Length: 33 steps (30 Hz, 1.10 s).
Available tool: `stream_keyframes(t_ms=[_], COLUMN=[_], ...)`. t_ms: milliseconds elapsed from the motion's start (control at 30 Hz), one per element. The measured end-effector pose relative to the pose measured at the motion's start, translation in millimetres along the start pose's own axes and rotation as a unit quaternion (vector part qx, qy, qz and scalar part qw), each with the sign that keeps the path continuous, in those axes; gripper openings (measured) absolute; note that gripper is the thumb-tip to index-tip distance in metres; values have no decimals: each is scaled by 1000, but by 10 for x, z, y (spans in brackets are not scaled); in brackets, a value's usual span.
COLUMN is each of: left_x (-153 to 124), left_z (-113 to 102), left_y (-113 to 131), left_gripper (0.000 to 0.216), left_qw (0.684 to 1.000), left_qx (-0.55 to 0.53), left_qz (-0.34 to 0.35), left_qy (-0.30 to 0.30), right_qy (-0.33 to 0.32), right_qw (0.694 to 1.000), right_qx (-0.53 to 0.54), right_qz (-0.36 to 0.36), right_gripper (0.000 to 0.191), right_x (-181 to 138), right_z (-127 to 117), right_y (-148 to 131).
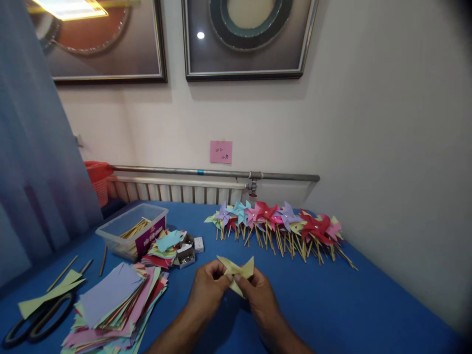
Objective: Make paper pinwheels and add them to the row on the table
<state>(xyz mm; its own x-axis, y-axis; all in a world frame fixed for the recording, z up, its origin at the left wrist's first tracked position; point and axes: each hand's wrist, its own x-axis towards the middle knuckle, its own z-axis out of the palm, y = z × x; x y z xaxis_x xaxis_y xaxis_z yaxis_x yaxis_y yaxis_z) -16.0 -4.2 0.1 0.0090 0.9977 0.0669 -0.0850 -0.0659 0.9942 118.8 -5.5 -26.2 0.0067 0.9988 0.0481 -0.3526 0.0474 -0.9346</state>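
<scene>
A pale yellow paper pinwheel (246, 268), its points folded inward, is held up above the blue tabletop between both hands. My left hand (211, 282) is closed on its left side, the thumb pressing near the centre. On the other side my right hand (258, 290) grips it too, its thumb tip close to the left thumb. The fingers behind the paper are mostly hidden. Just beyond my left hand lie small boxes of metal pins (186, 256) and a small pile of coloured paper pieces (167, 246).
Stacked coloured paper sheets (110, 295) lie at left, beside black-handled scissors (51, 314) under yellow paper strips (55, 290). A clear plastic tub (132, 228) holds wooden sticks. Finished pinwheels on sticks (273, 221) line the table's back edge. A radiator (177, 189) runs along the wall.
</scene>
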Motion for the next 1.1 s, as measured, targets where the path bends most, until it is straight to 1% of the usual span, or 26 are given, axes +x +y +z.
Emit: stream_keyframes(t_ms=[133, 300, 433, 533, 667, 800, 900, 1033, 1100], left_x=[-2, 3, 13, 22, 27, 36, 48, 49, 35], left_z=[8, 15, 21, 14, 2, 2, 2, 4, 4], left_y=[-20, -10, 13, 30, 40, 28, 4, -10, 11], left_gripper=[18, 19, 22, 26, 26, 24, 25, 28, 30], left_qw=[1000, 1000, 999, 998, 998, 997, 998, 998, 997], left_qx=[-10, -13, -30, -37, -34, -41, -24, -1, -16], left_qz=[-3, -16, -34, -56, -61, -66, -63, -66, -75], left_qy=[1, -2, 4, 2, 2, 2, 5, 18, 10], right_qy=[-13, -30, -40, -47, -50, -30, -13, -1, 2], right_qw=[1000, 999, 999, 999, 998, 999, 999, 999, 999], right_qx=[-11, -29, -21, -2, 29, 9, 0, 1, 10], right_qz=[2, -5, -4, 11, 28, 31, 34, 43, 49], right_gripper=[41, 40, 38, 38, 39, 38, 38, 39, 39], right_x=[-5, -15, -27, -40, -44, -22, -9, -9, -17], right_z=[3, -2, -9, -9, -2, -4, -13, -20, -16], right_y=[-46, -39, -17, 2, 10, -1, 8, 43, 45])
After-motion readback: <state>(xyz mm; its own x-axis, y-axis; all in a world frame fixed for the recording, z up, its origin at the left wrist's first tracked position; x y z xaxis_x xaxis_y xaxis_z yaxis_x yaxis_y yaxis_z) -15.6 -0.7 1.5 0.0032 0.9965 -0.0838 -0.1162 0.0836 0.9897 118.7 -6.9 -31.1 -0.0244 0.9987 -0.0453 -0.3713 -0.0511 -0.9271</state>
